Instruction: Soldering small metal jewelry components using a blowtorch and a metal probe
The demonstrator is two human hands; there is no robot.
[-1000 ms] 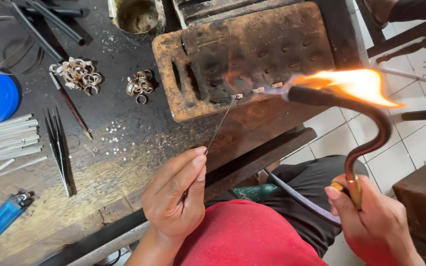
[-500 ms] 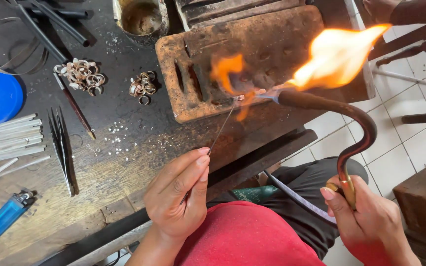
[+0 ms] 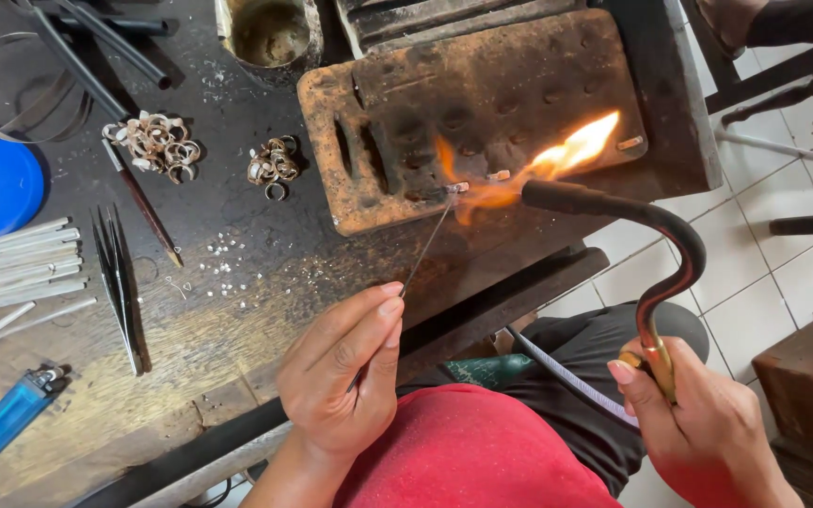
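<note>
Small metal piece [image 3: 456, 187] sits on the scorched soldering block [image 3: 482, 113], beyond the left hand's fingertips; flame [image 3: 557, 160] washes over it; thin metal pick [image 3: 425, 246] touches it from the near side. Left hand [image 3: 341, 376] pinches the pick between thumb and fingers; right hand [image 3: 698, 423] is clenched round the brass base of the curved torch [image 3: 646, 254], nozzle aimed across the block. Step looks like soldering heat in progress; next move likely calls for a steady pick tip and flame kept on the joint. Left of the left hand on the surface [image 3: 237, 310]: tweezers [image 3: 117, 282], ring piles [image 3: 157, 143], blue lighter [image 3: 7, 414].
</note>
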